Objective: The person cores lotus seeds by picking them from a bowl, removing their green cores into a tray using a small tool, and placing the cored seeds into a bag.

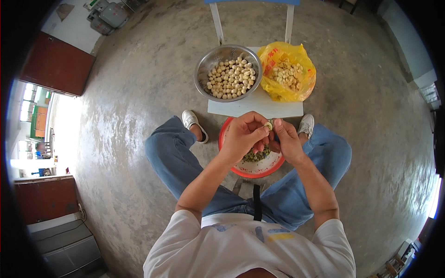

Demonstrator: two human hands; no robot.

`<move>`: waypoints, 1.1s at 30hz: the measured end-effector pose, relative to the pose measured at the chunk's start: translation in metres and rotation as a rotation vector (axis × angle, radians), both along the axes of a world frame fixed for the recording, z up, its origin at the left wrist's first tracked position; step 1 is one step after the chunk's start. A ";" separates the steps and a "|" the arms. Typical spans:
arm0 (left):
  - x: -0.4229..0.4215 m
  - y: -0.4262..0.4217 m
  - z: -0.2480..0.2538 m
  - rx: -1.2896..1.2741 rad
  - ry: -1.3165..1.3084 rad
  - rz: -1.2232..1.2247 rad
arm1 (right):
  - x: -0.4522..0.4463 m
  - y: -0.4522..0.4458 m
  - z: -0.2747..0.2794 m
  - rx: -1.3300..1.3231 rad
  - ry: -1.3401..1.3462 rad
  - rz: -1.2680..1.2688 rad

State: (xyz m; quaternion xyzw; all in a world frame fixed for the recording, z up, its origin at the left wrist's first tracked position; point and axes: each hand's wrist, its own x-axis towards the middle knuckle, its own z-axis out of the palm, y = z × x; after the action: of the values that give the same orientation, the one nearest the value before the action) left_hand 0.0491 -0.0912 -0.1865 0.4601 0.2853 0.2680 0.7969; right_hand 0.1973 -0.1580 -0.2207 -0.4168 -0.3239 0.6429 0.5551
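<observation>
Between the thumb and forefinger of my left hand (248, 136) is a small round pale-green piece (268, 125); its kind is unclear. My right hand (288, 142) is closed close beside it, thumb tip near the piece. What the right fingers grip, if anything, is hidden. Both hands are over a red-rimmed white basin (263, 173), partly covering it. Green and brownish bits (256, 155) lie in the basin. Beyond my hands, a metal colander (200, 79) holds many round beige balls (232, 78), perhaps small mushrooms.
A yellow plastic bag (271, 91) with pale chopped-looking pieces (287, 75) stands right of the colander. Both rest on a white chair seat (250, 109). My knees flank the basin. Gas cylinders (112, 16) stand far left, and a doorway opens at the left.
</observation>
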 end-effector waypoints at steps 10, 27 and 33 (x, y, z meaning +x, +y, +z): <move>-0.006 0.006 -0.005 0.003 0.047 0.011 | 0.013 0.003 0.029 0.287 -0.584 -0.064; -0.007 0.014 -0.012 0.081 0.239 -0.078 | 0.007 0.005 0.025 0.483 -0.969 -0.152; -0.005 0.019 -0.011 0.129 0.278 -0.128 | 0.007 0.006 0.014 0.585 -1.014 -0.191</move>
State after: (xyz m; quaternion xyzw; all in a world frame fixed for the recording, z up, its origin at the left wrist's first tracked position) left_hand 0.0441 -0.0722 -0.1978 0.5601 0.3454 0.1684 0.7340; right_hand 0.2039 -0.1523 -0.2067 -0.5288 -0.6736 0.1945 0.4783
